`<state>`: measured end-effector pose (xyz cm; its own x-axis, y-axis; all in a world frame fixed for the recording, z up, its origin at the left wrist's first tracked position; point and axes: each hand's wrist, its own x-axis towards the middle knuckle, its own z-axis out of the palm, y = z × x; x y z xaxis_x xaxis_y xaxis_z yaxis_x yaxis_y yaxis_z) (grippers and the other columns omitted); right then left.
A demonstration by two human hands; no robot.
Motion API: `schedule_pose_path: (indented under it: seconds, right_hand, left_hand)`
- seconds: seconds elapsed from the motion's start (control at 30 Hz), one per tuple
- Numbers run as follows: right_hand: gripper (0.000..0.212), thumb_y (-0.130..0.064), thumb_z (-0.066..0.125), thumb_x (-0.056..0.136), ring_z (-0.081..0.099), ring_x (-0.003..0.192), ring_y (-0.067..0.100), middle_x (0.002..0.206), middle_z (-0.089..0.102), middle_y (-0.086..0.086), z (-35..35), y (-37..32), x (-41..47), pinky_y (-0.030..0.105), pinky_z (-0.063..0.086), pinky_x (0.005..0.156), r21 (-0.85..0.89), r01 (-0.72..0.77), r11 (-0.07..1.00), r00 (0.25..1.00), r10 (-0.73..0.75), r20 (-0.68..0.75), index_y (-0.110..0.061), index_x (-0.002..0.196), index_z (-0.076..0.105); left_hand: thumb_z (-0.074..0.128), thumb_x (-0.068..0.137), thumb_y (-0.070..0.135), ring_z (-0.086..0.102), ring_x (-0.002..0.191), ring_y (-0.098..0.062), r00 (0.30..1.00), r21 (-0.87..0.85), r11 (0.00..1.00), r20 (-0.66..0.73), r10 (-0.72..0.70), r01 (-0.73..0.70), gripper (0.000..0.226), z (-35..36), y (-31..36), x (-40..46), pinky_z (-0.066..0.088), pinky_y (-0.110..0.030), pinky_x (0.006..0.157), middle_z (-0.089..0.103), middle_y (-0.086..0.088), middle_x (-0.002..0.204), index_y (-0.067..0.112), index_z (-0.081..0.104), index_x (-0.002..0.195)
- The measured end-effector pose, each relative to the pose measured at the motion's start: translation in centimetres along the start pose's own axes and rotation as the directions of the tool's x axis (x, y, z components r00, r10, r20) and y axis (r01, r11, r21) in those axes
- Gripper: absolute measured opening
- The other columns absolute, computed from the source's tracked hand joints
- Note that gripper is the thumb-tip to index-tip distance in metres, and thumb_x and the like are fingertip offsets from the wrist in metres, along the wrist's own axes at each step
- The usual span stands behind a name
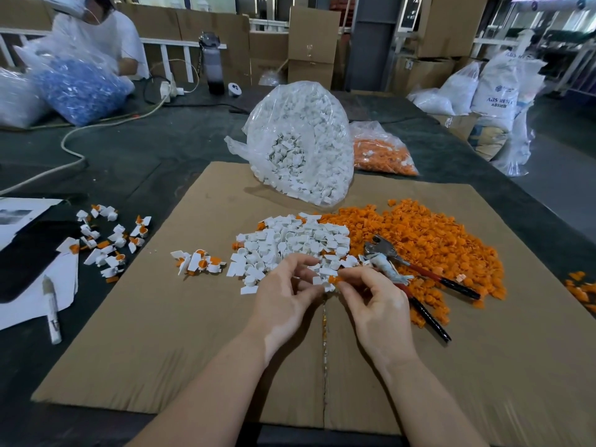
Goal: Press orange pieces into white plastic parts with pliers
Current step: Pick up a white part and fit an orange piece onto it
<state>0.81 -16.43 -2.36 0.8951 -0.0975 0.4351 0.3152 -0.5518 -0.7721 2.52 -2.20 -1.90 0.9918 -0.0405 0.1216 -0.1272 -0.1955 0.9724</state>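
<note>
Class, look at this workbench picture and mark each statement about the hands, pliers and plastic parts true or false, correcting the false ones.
1. The red-and-black-handled metal pliers lie on the brown cardboard sheet. True.
2. The right hand grips the pliers. False: it pinches a small orange plastic piece.
3. The left hand holds a small white plastic part. True.
4. The clear bag of white plastic parts lies flat and empty. False: it stands full.

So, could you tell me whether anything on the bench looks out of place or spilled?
Mostly tidy. A few orange pieces lie off the cardboard sheet at its right edge, away from the main orange pile. The pliers lie half buried in that pile, unused while both hands work.
</note>
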Motion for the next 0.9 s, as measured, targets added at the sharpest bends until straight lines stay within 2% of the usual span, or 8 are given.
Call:
schedule_pose_path:
  seconds: [0.13, 0.27, 0.47, 0.63, 0.73, 0.9]
  right_hand:
    - [0.012, -0.005, 0.069, 0.081, 0.061, 0.077, 0.002, 0.08, 0.065, -0.007, 0.01, -0.1, -0.08, 0.012, 0.048, 0.069, 0.024, -0.011, 1.0, 1.0, 0.011, -0.009, -0.015, 0.088, 0.068]
    - [0.01, -0.007, 0.069, 0.082, 0.061, 0.078, 0.005, 0.081, 0.065, -0.003, -0.02, -0.3, -0.16, 0.017, 0.05, 0.07, -0.001, 0.004, 1.0, 1.0, -0.004, 0.017, -0.015, 0.087, 0.068]
    - [0.007, -0.004, 0.071, 0.078, 0.058, 0.069, 0.011, 0.072, 0.063, -0.003, 0.02, -0.7, -0.24, 0.021, 0.049, 0.062, -0.175, 0.108, 0.979, 0.994, -0.106, 0.02, -0.01, 0.081, 0.069]
    - [0.01, 0.0, 0.075, 0.072, 0.057, 0.062, 0.013, 0.066, 0.063, -0.001, 0.06, -0.98, -0.35, 0.028, 0.05, 0.055, -0.236, 0.178, 0.955, 0.984, -0.179, 0.016, -0.008, 0.073, 0.069]
    - [0.013, 0.001, 0.076, 0.069, 0.055, 0.058, 0.015, 0.062, 0.062, -0.001, 0.13, -0.97, -0.33, 0.032, 0.05, 0.052, -0.253, 0.198, 0.947, 0.98, -0.199, 0.019, -0.008, 0.069, 0.067]
    - [0.017, 0.004, 0.077, 0.065, 0.055, 0.056, 0.015, 0.059, 0.06, -0.001, 0.23, -0.91, -0.43, 0.03, 0.049, 0.05, -0.267, 0.196, 0.943, 0.98, -0.201, 0.01, -0.007, 0.066, 0.065]
  left_hand:
    - [0.068, 0.079, -0.001, 0.057, 0.068, -0.015, 0.999, -0.087, 0.996, -0.005, -0.032, 0.031, 0.033, -0.09, 0.35, 0.07, 0.047, -0.014, 0.065, 0.057, -0.004, 0.078, 0.027, 0.057, 0.093]
    - [0.069, 0.079, 0.0, 0.056, 0.069, -0.014, 0.999, -0.112, 0.992, -0.018, -0.051, 0.049, 0.03, -0.13, 0.46, 0.08, 0.049, -0.02, 0.068, 0.056, -0.005, 0.077, 0.022, 0.058, 0.095]
    - [0.07, 0.078, 0.0, 0.055, 0.056, 0.003, 1.0, -0.043, 0.999, -0.004, -0.014, 0.013, 0.031, -0.19, 0.52, -0.07, 0.048, -0.012, 0.062, 0.056, 0.001, 0.075, 0.027, 0.058, 0.09]
    - [0.072, 0.076, 0.001, 0.055, 0.059, 0.002, 0.999, 0.014, 1.0, -0.03, 0.013, -0.013, 0.033, 0.01, 0.45, -0.3, 0.044, -0.008, 0.06, 0.06, -0.002, 0.078, 0.03, 0.058, 0.085]
    - [0.071, 0.077, -0.001, 0.057, 0.058, 0.002, 0.999, -0.035, 0.999, -0.034, 0.004, -0.005, 0.032, 0.06, 0.43, -0.34, 0.046, -0.009, 0.059, 0.061, -0.004, 0.077, 0.027, 0.059, 0.084]
    - [0.068, 0.078, -0.007, 0.057, 0.054, 0.001, 1.0, -0.057, 0.998, -0.01, 0.011, -0.011, 0.031, 0.2, 0.62, -0.5, 0.045, -0.008, 0.057, 0.061, -0.005, 0.07, 0.023, 0.058, 0.081]
